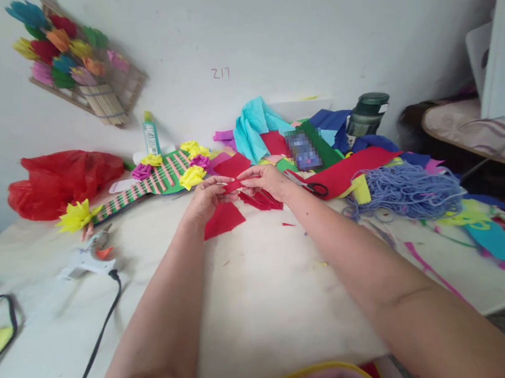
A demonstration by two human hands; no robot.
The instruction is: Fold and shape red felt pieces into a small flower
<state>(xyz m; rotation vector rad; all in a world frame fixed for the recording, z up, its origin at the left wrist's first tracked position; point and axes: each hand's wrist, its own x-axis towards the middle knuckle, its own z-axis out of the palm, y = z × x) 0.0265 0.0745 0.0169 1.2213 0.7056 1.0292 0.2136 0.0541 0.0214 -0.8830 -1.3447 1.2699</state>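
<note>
Both hands, left (208, 199) and right (266, 181), pinching a red paper piece (235, 185); capped glue bottle (151, 134) and green jar (367, 115) behind.

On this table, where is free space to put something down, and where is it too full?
Bare table lies between the two forearms, below the red felt pieces. A smaller patch runs from the glue gun to the left hand. Beyond the right hand, it is crowded: scissors, felt, blue yarn.

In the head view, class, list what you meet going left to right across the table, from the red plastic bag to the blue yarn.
Red plastic bag → glue gun → left hand → small red paper piece → right hand → scissors → blue yarn.
</note>
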